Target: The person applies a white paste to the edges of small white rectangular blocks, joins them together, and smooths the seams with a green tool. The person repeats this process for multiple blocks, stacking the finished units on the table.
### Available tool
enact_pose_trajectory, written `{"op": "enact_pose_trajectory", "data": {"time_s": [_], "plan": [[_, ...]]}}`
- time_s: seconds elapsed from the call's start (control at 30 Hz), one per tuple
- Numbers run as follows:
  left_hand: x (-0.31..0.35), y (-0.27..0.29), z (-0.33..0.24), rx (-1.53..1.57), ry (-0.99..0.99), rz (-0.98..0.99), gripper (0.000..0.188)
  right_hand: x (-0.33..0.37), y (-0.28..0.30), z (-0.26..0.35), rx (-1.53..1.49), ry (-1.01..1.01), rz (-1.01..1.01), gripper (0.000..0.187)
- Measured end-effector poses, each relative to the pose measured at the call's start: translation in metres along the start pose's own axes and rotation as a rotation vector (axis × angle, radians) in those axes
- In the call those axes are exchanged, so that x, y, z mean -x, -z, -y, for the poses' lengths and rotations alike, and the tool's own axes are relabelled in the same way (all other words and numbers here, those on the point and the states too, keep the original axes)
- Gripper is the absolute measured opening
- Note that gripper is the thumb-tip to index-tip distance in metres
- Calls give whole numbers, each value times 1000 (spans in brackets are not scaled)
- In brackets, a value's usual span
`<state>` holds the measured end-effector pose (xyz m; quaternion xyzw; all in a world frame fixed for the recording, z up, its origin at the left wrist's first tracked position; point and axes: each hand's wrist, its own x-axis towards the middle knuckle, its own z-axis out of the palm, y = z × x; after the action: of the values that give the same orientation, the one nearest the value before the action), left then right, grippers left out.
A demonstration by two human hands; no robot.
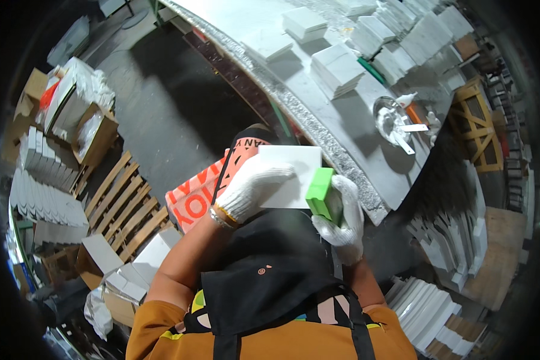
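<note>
My left hand (250,185), in a white knitted glove, holds a square white tile (300,161) in front of my lap, with the fingers lying over its face. My right hand (346,217), gloved the same way, is closed round a bright green block (318,191) that looks like a hand sanding pad. The block meets the tile's right edge; whether it presses on that edge I cannot tell. A black apron (264,288) covers my front.
A stone-topped table (366,141) with a rough edge runs along the right, bearing stacked marble tiles (337,67) and a metal bowl (377,111) of white paste with spatulas. Wooden slats (123,201) and boxes (93,135) stand left; white slabs (423,312) lie at lower right.
</note>
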<state>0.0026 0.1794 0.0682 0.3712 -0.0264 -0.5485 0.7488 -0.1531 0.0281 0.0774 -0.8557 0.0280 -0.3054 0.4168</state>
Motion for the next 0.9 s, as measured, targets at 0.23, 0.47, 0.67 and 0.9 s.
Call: {"op": "enact_pose_trajectory", "data": {"time_s": [0.23,0.47,0.67,0.9], "plan": [[-6,-22,16,-150,-7,129,43,-33,10,-18,-105,-311,-212,63],[-19,-5,24,-271,52,60,42,-6,3,-17,-124,-253,-199,59],[-11,-26,13,-248,43,123,37,-24,24,-58,-797,-567,-432,61],[-18,-18,24,-260,-18,39,34,3,24,-27,-1048,-780,-429,43]]}}
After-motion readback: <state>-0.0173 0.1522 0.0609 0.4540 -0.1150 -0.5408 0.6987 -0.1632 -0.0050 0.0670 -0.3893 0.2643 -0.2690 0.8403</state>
